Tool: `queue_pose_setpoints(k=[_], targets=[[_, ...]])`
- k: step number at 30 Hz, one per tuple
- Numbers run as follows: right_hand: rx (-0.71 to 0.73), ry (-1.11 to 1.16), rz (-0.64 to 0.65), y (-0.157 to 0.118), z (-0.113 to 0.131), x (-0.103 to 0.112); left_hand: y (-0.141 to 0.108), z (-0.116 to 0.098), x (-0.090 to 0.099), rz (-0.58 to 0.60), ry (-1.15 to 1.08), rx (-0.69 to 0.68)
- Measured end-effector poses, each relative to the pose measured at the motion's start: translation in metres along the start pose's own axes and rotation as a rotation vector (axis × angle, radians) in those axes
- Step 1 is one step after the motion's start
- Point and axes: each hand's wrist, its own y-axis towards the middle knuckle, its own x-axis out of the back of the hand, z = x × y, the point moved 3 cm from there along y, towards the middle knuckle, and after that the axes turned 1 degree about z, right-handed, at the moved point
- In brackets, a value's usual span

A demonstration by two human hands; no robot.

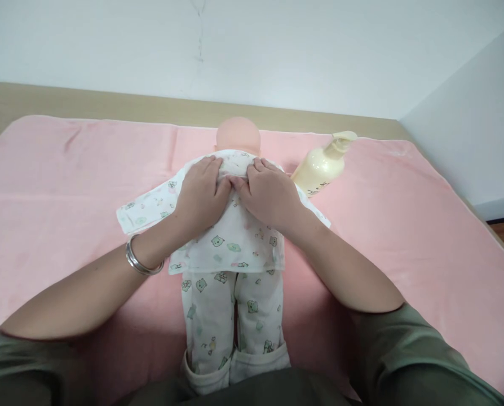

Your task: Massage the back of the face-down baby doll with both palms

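Observation:
A baby doll [238, 135] lies on a pink mat, its bare head toward the wall. It wears a white printed top [230, 246] and matching trousers [258, 307]. Both my hands rest on the upper part of the top. My left hand [204, 192] lies on the left side with its fingers toward the doll's head, a silver bangle on the wrist. My right hand [271, 192] lies flat on the right side. The two thumbs meet near the middle of the top. The doll's face is not visible.
A cream pump bottle [322, 166] lies tilted on the pink mat [66, 225], just right of the doll's shoulder. Beyond the mat runs a beige surface edge [108, 107] against a pale wall. Another wall stands at the right.

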Motion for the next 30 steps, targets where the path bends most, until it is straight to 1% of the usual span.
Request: queue_pose_setpoints(k=[4, 6, 8, 10, 12, 15, 18, 20, 23, 26, 28, 30], targets=[[-0.017, 0.068, 0.001, 0.012, -0.010, -0.007, -0.016, -0.012, 0.000, 0.000, 0.043, -0.072], [-0.019, 0.076, -0.006, 0.014, -0.011, -0.009, -0.019, -0.014, 0.000, 0.018, 0.033, -0.105], [-0.034, 0.066, -0.011, 0.012, -0.009, -0.011, -0.016, -0.011, 0.000, 0.046, 0.012, -0.083], [-0.043, 0.035, -0.029, 0.006, -0.003, -0.013, -0.008, -0.005, 0.000, 0.066, -0.009, -0.029], [-0.011, -0.025, -0.063, -0.003, 0.006, -0.014, 0.001, 0.003, 0.001, 0.068, -0.025, 0.010], [0.069, -0.141, -0.082, -0.018, 0.019, -0.015, 0.011, 0.009, 0.002, 0.067, -0.031, 0.021], [0.085, -0.180, -0.072, -0.024, 0.023, -0.015, 0.012, 0.008, 0.002, 0.063, -0.011, 0.010], [0.087, -0.137, -0.081, -0.020, 0.019, -0.012, 0.008, 0.005, 0.003, 0.046, 0.021, -0.002], [0.074, -0.051, -0.084, -0.006, 0.008, -0.010, -0.001, 0.000, 0.005, 0.023, 0.095, -0.018], [0.031, 0.015, -0.082, 0.008, -0.004, -0.010, -0.011, -0.008, 0.007, 0.006, 0.152, -0.076], [0.012, 0.042, -0.076, 0.012, -0.008, -0.012, -0.016, -0.013, 0.008, -0.003, 0.157, -0.110], [0.003, 0.041, -0.067, 0.013, -0.009, -0.013, -0.018, -0.014, 0.007, -0.003, 0.138, -0.102]])
